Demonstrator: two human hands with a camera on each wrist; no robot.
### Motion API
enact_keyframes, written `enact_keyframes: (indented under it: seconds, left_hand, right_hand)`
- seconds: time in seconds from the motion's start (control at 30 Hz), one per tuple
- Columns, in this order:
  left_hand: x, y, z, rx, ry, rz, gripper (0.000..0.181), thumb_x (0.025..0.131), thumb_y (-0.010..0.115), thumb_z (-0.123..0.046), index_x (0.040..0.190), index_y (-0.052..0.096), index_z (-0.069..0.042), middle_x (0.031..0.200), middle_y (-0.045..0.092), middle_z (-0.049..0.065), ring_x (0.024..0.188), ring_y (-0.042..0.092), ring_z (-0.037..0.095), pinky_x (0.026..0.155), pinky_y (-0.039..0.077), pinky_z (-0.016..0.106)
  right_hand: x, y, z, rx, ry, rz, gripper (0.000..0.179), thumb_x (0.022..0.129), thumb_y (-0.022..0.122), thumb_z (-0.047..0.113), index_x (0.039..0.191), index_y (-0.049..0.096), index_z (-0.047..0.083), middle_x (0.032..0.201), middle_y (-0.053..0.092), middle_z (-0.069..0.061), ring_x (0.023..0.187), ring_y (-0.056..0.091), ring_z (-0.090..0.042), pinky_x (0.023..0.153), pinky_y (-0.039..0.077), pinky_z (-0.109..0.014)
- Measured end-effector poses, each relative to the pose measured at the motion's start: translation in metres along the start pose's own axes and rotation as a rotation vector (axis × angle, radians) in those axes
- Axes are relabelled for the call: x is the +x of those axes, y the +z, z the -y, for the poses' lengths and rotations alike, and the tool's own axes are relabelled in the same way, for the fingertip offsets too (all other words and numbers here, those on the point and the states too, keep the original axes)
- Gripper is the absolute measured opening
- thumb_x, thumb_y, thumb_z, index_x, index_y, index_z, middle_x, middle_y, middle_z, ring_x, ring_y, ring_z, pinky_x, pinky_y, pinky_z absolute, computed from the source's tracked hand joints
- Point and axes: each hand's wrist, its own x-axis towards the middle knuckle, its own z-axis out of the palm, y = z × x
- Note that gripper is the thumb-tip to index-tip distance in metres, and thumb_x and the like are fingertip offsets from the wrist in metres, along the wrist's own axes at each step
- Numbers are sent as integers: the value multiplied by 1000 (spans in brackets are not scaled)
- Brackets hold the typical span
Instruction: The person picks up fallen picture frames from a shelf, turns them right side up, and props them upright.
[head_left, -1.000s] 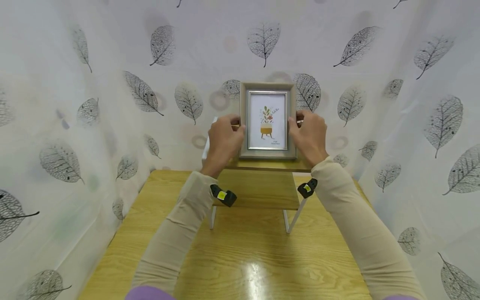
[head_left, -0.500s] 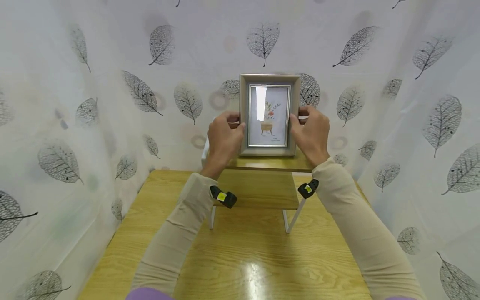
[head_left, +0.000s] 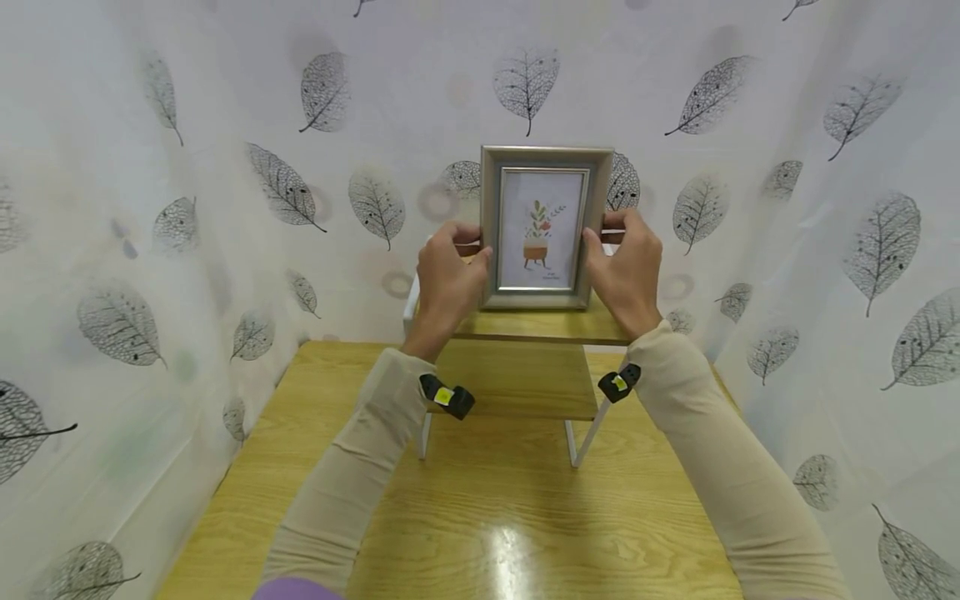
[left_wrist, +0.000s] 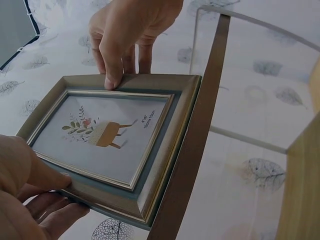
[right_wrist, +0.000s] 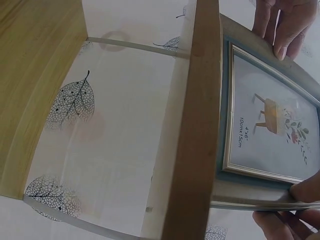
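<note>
A silver-beige picture frame (head_left: 543,233) stands roughly upright over the top board of a small two-tier shelf (head_left: 532,327). Behind its glass is a print of a potted plant on legs. My left hand (head_left: 452,275) pinches the frame's left side, thumb on the front and fingers behind. On the opposite side my right hand (head_left: 627,271) grips the right edge the same way. In the left wrist view the frame (left_wrist: 162,145) has its bottom close to the board's brown front edge (left_wrist: 197,135); whether it touches the board I cannot tell.
The shelf has a lower wooden board (head_left: 517,379) and white metal legs (head_left: 587,442). It stands on a wood-grain table (head_left: 450,517). A leaf-printed curtain (head_left: 420,92) encloses the back and sides.
The frame has risen slightly in view and its right side has swung a little outward to the right. My right hand has shifted slightly right with it; my left hand has barely moved.
</note>
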Motion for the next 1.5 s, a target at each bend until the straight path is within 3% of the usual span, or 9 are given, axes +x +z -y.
enact_keyframes:
  seconds: [0.4, 0.67, 0.77, 0.9, 1.1, 1.3, 1.5]
  left_hand:
    - [-3, 3, 0, -86, 4, 18, 24, 91, 70, 3, 114, 64, 2, 113, 70, 14, 103, 70, 23, 86, 58, 24]
    - [-3, 0, 3, -112, 24, 36, 29, 91, 73, 1, 119, 64, 1, 117, 70, 13, 104, 69, 22, 86, 58, 24]
    - [-3, -2, 6, -96, 29, 50, 35, 92, 74, -2, 125, 64, 1, 119, 70, 13, 106, 69, 22, 89, 57, 26]
    - [-2, -5, 8, -58, 32, 88, 39, 94, 73, -8, 131, 63, 0, 122, 70, 12, 108, 68, 22, 92, 56, 30]
    - [-2, -8, 9, -32, 44, 131, 34, 97, 71, -13, 129, 66, -3, 121, 72, 10, 108, 68, 22, 92, 56, 32]
    - [-1, -9, 9, -25, 48, 138, 34, 97, 70, -13, 129, 66, -3, 120, 72, 9, 108, 68, 22, 92, 55, 31]
    - [-1, -9, 10, -41, 47, 140, 33, 96, 71, -12, 128, 67, -3, 119, 72, 10, 107, 68, 22, 92, 55, 30]
  right_hand:
    - [-5, -2, -3, 39, -68, -45, 22, 93, 70, 2, 108, 60, -10, 104, 67, -24, 94, 69, -36, 81, 58, -44]
    - [-8, -1, -5, 63, -75, -62, 22, 93, 70, 1, 108, 60, -11, 106, 67, -23, 96, 70, -33, 72, 51, -10]
    - [-9, -2, -4, 83, -70, -62, 23, 92, 71, 1, 108, 60, -11, 107, 67, -23, 97, 70, -32, 71, 51, -7]
    - [-11, -3, -4, 95, -56, -47, 25, 93, 71, 2, 112, 60, -11, 110, 67, -22, 98, 70, -31, 76, 58, -17]
    - [-14, -8, -5, 102, -59, -40, 30, 94, 71, 6, 117, 61, -11, 114, 66, -21, 101, 70, -30, 85, 60, -36]
    - [-2, -17, 5, 78, -172, -163, 39, 94, 73, 16, 124, 64, -8, 123, 65, -21, 117, 62, -28, 103, 51, -34]
    - [21, -18, 37, 16, -305, -226, 52, 91, 77, 28, 131, 62, -3, 135, 61, -15, 133, 51, -20, 115, 34, -30]
